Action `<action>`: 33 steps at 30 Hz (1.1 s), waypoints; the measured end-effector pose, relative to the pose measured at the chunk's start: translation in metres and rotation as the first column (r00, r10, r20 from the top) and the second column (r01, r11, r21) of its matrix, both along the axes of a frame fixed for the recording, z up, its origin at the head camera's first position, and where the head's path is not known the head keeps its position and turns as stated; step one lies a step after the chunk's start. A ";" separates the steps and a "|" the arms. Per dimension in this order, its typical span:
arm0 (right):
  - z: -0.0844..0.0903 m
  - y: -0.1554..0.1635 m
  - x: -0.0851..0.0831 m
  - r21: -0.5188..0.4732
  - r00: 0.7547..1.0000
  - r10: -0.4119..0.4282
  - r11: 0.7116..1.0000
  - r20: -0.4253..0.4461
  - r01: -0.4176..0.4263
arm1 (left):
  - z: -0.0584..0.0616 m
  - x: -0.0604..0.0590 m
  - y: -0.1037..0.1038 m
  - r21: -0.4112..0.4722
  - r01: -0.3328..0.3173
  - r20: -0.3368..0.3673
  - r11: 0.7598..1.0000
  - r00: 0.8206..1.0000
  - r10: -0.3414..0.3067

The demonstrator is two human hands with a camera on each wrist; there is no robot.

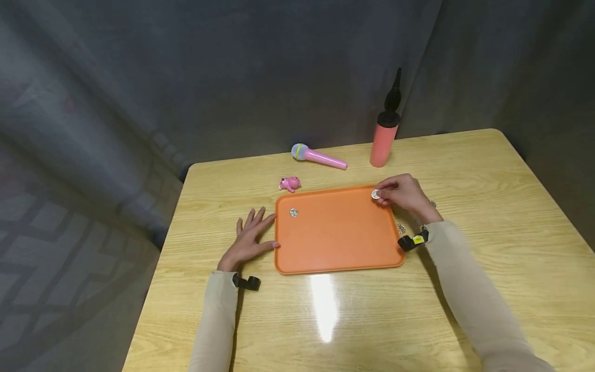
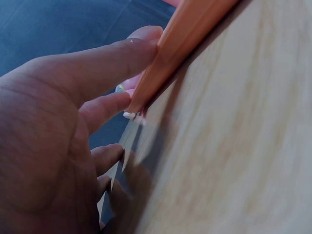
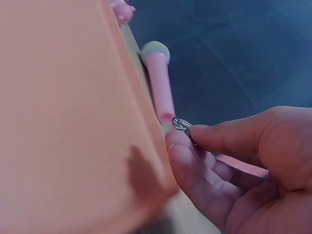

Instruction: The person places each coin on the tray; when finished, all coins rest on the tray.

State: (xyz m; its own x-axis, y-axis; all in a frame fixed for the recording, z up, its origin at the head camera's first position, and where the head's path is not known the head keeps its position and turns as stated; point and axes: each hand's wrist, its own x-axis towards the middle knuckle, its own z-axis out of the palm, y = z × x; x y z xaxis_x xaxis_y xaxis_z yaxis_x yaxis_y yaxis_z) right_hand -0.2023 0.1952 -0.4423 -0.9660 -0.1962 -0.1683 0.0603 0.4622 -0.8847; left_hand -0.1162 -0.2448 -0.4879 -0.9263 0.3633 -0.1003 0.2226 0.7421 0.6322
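Right hand (image 1: 403,194) pinching a coin (image 3: 182,125) over the far right corner of the orange tray (image 1: 334,243), grip clear only in the wrist view; left hand (image 1: 246,237) flat, fingers straight, touching the tray's left rim; second coin (image 1: 293,212) visible only from the head

sleeves: long, pale beige, plain, they end at both wrists | left hand (image 1: 246,238): bare, black clip-like mount just behind it at the cuff | right hand (image 1: 403,193): bare, black mount at the wrist with a small yellow label | nails: short, light.
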 end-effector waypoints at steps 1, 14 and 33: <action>-0.001 -0.005 -0.002 -0.011 1.000 0.006 1.000 0.016 -0.006 | 0.000 0.000 0.000 -0.001 -0.001 0.000 1.000 1.000 0.001; -0.016 -0.064 -0.011 -0.117 0.988 0.100 0.989 0.116 -0.086 | -0.002 -0.001 0.001 0.014 -0.009 0.005 1.000 1.000 0.009; -0.022 -0.135 -0.011 -0.097 0.975 0.186 0.980 0.119 -0.175 | -0.002 -0.005 0.005 0.016 -0.007 -0.003 1.000 1.000 0.007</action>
